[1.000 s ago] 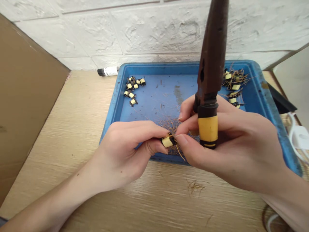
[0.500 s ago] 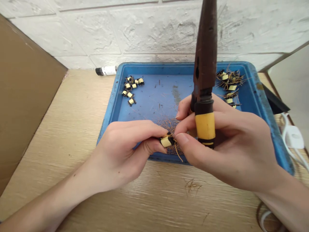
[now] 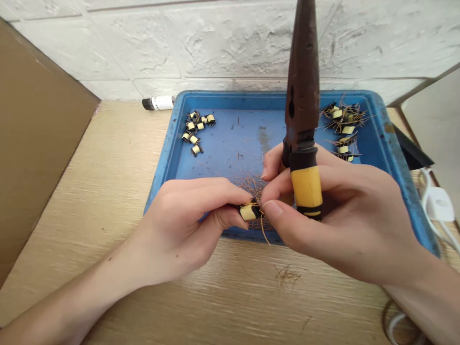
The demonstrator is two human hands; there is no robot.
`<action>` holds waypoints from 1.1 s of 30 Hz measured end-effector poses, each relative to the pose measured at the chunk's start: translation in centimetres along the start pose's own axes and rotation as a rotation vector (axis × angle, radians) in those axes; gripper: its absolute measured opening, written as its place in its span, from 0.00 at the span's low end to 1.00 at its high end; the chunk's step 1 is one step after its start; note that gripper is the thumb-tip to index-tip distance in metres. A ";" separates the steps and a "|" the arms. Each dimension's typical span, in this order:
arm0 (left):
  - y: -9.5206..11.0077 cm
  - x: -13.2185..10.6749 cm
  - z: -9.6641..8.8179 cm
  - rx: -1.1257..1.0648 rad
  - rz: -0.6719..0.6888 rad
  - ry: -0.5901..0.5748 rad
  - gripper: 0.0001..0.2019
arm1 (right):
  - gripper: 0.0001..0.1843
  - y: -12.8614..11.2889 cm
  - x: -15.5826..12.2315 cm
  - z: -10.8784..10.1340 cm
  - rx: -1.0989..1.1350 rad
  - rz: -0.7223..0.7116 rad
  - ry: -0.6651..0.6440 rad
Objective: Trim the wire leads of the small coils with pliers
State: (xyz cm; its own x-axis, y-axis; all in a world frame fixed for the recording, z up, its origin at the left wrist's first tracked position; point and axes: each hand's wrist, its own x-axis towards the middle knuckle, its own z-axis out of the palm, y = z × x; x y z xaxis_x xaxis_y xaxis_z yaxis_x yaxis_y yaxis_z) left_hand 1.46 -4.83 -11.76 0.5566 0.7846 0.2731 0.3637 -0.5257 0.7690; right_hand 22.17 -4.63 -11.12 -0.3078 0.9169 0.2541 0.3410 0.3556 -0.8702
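Well, on my screen the left hand (image 3: 176, 225) is clamped on a small transformer (image 3: 248, 212), pinching it between thumb and fingers above the near part of the tray. The right hand (image 3: 334, 215) is closed around the yellow grip of the pliers (image 3: 303, 105), which stand upright with the tips up, and its thumb and first finger come close together at the transformer's side. Under the hands I see a heap of cut wires (image 3: 251, 184) lying in the blue tray (image 3: 276, 98). A little tuft of wire (image 3: 287, 277) lies on the wooden table (image 3: 89, 191), just in front of the tray. Farther away, one group of transformers (image 3: 194, 132) sits in the tray's left corner and another group (image 3: 343, 127) in the right corner. Behind the tray, a white tube (image 3: 158, 103) lies against the brick wall (image 3: 230, 43).
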 end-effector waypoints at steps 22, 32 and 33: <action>0.0 0.2 -0.2 -0.041 -0.011 -0.004 0.09 | 0.11 -0.4 0.3 -0.1 -0.003 0.024 -0.056; -0.2 0.1 0.1 -0.053 0.003 -0.032 0.09 | 0.10 -0.4 0.3 -0.3 -0.013 0.027 -0.093; -0.2 0.1 0.1 -0.051 0.012 -0.035 0.09 | 0.10 -0.3 0.3 -0.3 -0.010 0.022 -0.091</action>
State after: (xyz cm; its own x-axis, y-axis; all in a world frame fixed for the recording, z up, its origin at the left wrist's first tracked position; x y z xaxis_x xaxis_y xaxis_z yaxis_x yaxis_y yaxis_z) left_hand 1.50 -4.66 -11.92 0.5866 0.7660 0.2629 0.3189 -0.5169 0.7945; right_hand 22.22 -4.39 -10.65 -0.3798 0.9043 0.1951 0.3574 0.3379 -0.8707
